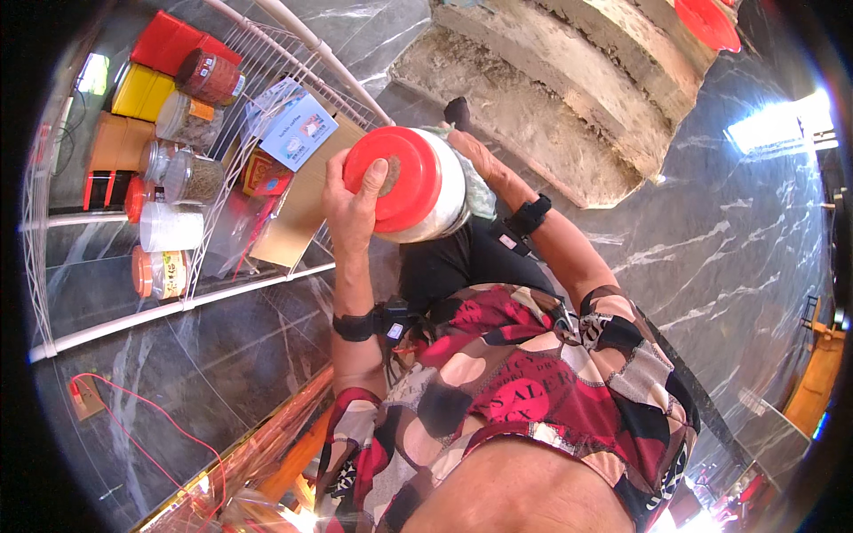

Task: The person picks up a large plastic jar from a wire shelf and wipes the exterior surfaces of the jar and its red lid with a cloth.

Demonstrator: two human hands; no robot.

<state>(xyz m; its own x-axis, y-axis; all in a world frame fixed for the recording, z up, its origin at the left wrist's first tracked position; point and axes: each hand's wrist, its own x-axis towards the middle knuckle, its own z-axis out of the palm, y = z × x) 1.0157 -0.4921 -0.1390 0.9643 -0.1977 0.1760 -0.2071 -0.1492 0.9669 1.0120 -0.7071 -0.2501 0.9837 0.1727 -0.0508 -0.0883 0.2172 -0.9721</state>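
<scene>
A large round jar (453, 173) with a wide red screw lid (400, 156) is held tilted in front of my body, its lid turned toward my left. My left hand (352, 200) grips the lid's side, with the thumb lying across its top near a brownish patch. On the jar's far right side, my right hand (472, 150) has a pale green cloth or thin plastic (481, 190) pressed against the wall. The jar partly hides that hand's fingers. Its contents cannot be made out clearly.
At left, a white wire rack (233, 133) holds several lidded jars (193, 178), a blue-white box (298, 130) and flat cardboard (286, 226). Rough concrete steps (533, 100) rise ahead, with a red basin (710, 23) above. A red cord (160, 423) hangs at lower left.
</scene>
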